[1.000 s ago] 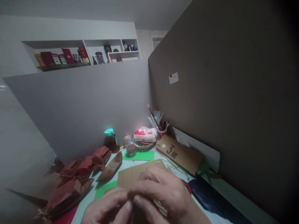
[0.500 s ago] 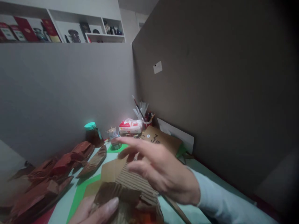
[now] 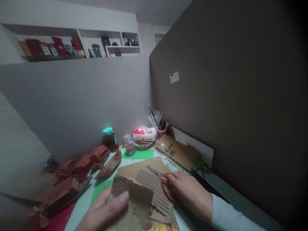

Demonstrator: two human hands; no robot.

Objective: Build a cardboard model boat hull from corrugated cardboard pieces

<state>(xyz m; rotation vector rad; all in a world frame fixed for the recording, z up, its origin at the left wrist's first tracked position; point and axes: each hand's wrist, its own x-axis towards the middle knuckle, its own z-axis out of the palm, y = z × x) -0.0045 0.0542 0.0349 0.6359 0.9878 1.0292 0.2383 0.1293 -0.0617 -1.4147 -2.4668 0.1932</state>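
My right hand (image 3: 190, 192) sits hemmed by the dark partition (image 3: 228, 96); red paper boats (image 3: 79, 166) crowd my left, jars (image 3: 109, 139) block the back, green mat (image 3: 138, 154) between lies open.

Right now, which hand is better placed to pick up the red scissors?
Right. The right hand already rests on the red scissors, fingers at the handles. The left hand is busy, its grip on the corrugated cardboard piece, thumb pressed on top.
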